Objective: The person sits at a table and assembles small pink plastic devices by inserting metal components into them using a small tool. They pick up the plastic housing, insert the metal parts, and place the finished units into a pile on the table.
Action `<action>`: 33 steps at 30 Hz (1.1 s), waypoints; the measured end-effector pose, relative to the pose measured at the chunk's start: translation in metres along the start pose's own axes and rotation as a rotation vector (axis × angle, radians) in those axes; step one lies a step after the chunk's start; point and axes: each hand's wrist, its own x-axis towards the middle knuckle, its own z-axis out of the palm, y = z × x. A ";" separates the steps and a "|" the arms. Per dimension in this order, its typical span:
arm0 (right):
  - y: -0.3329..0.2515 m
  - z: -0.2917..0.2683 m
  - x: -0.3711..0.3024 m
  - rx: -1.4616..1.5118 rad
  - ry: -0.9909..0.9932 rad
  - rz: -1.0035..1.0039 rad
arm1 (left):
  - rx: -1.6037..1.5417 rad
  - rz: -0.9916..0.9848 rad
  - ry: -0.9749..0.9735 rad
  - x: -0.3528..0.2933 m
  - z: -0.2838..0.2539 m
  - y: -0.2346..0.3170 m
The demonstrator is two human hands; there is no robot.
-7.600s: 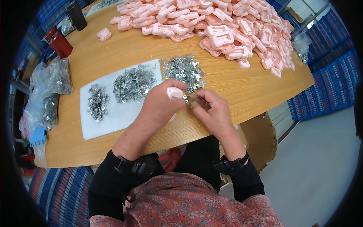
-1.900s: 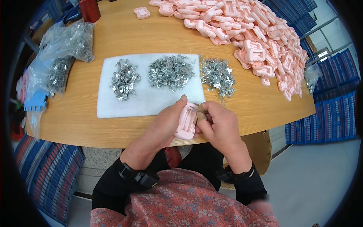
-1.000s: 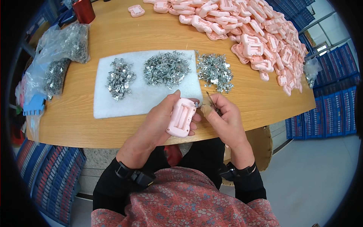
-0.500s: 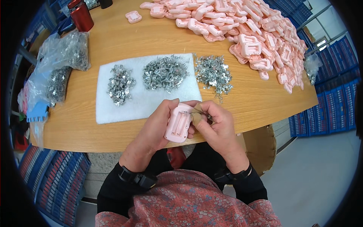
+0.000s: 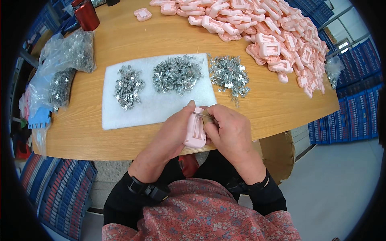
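Note:
My left hand (image 5: 171, 130) is wrapped round a pink plastic housing (image 5: 197, 138) with a rectangular battery compartment facing up. In my right hand (image 5: 231, 130) is a thin metal tool (image 5: 202, 115), apparently tweezers with a tan-wrapped grip, pinched between thumb and fingers. Its tip lies over the compartment's far end; whether it grips a small part there is too small to tell. Just beyond my hands, a white foam sheet (image 5: 157, 113) bears two heaps of small metal battery contacts, one at left (image 5: 128, 89) and a larger one (image 5: 177, 75) at centre.
Another heap of metal contacts (image 5: 230, 75) lies on the wooden table (image 5: 132, 146) beside the sheet. A large pile of pink housings (image 5: 269, 46) fills the far right, with one single housing (image 5: 142, 15) apart. Clear plastic bags (image 5: 64, 60) and a red flask (image 5: 86, 15) stand left.
The housing has turned and tilted in my left hand, moving slightly right and away from me. The tool has swung across the compartment's far end, and my right fingers have closed nearer.

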 end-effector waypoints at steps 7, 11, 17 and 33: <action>0.014 0.002 -0.009 0.280 0.018 0.061 | 0.022 -0.052 0.029 -0.003 0.002 0.006; 0.014 0.007 -0.015 0.216 -0.007 -0.082 | -0.064 -0.024 0.105 0.005 0.004 0.002; 0.019 0.005 -0.012 0.424 0.071 0.188 | -0.026 0.010 -0.148 -0.001 -0.005 0.005; 0.017 0.005 -0.003 1.060 -0.146 0.425 | 0.508 0.168 -0.047 -0.021 -0.002 0.014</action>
